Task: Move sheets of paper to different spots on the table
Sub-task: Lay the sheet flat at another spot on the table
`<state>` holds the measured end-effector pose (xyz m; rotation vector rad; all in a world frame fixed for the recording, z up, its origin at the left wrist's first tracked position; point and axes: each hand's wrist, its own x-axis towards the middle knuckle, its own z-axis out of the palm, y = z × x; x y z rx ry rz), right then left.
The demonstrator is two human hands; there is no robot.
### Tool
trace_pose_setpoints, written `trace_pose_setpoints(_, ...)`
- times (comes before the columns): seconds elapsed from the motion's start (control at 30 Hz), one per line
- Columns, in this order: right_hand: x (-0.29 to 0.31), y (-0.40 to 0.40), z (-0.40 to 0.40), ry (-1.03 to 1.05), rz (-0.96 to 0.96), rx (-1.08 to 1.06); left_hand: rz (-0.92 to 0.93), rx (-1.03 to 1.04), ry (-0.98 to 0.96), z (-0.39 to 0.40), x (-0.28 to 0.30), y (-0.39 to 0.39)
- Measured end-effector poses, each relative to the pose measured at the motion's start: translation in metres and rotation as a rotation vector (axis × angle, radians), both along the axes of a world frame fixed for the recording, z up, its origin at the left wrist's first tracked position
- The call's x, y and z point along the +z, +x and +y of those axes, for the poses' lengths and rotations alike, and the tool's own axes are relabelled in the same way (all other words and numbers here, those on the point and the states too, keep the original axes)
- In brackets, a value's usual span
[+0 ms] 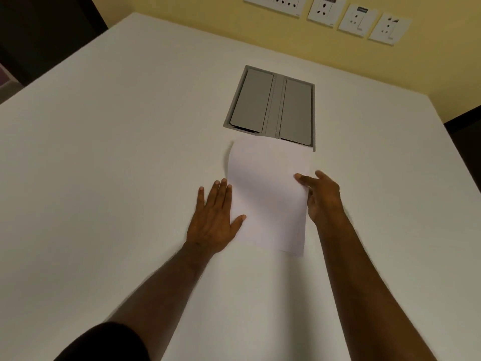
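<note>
- A white sheet of paper [268, 194] lies near the middle of the white surface [117, 152], just in front of a grey hatch [272, 106] set flush into it.
- The sheet's far edge overlaps the near rim of the hatch, and its far left corner curls up off the surface; the near part looks flat.
- The left hand [214, 220] lies palm down with fingers spread, flat on the surface at the sheet's left edge; its thumb rests on the paper, while the fingers lie just beside that edge.
- The left grip is wide and closes on nothing; it only presses.
- The right hand [321, 196] is at the sheet's right edge, thumb on top of the paper and the fingers reaching past or under the edge; the right grip is narrow, pinching the sheet.
- Both forearms are bare, and a dark sleeve [104, 345] shows at the lower left.
- A yellow wall [208, 16] behind the surface carries a row of white socket plates [326, 11].
</note>
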<state>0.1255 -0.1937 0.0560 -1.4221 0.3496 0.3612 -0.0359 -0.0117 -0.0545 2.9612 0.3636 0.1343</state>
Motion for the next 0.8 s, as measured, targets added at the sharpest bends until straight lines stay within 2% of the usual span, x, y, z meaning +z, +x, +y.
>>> trace_pose_setpoints(0.1, 0.009, -0.015, 0.004, 0.137, 0.093, -0.013, -0.026, -0.014, -0.019, 0.001, 0.002, -0.003)
trace_pose_setpoints(0.17, 0.025, -0.030, 0.012, 0.129, 0.052, 0.001, -0.081, -0.023, -0.148, 0.003, 0.006, -0.004)
trace_pose_setpoints(0.2, 0.036, -0.038, 0.016, 0.124, 0.027, 0.024, -0.134, 0.003, -0.313, 0.004, 0.009, -0.004)
trace_pose_setpoints(0.23, 0.049, -0.048, 0.021, 0.125, 0.005, 0.054, -0.182, 0.068, -0.568, 0.008, 0.018, -0.004)
trace_pose_setpoints(0.3, 0.076, -0.071, 0.029, 0.127, -0.023, 0.101, -0.212, 0.211, -1.220, 0.023, 0.046, -0.006)
trace_pose_setpoints(0.33, 0.089, -0.084, 0.033, 0.123, -0.038, 0.131, -0.223, 0.240, -1.475, 0.032, 0.062, -0.012)
trace_pose_setpoints(0.4, 0.116, -0.114, 0.042, 0.115, -0.064, 0.199, -0.169, 0.221, -1.724, 0.050, 0.090, -0.034)
trace_pose_setpoints(0.5, 0.158, -0.161, 0.057, 0.147, -0.119, 0.262, 0.025, 0.120, -1.823, 0.064, 0.124, -0.087)
trace_pose_setpoints(0.6, 0.194, -0.204, 0.068, 0.207, -0.165, 0.299, 0.110, 0.062, -1.821, 0.077, 0.145, -0.145)
trace_pose_setpoints(0.7, 0.219, -0.254, 0.076, 0.229, -0.226, 0.316, 0.123, 0.076, -1.735, 0.089, 0.166, -0.210)
trace_pose_setpoints(0.8, 0.230, -0.310, 0.075, 0.150, -0.274, 0.317, 0.034, 0.198, -1.676, 0.108, 0.187, -0.278)
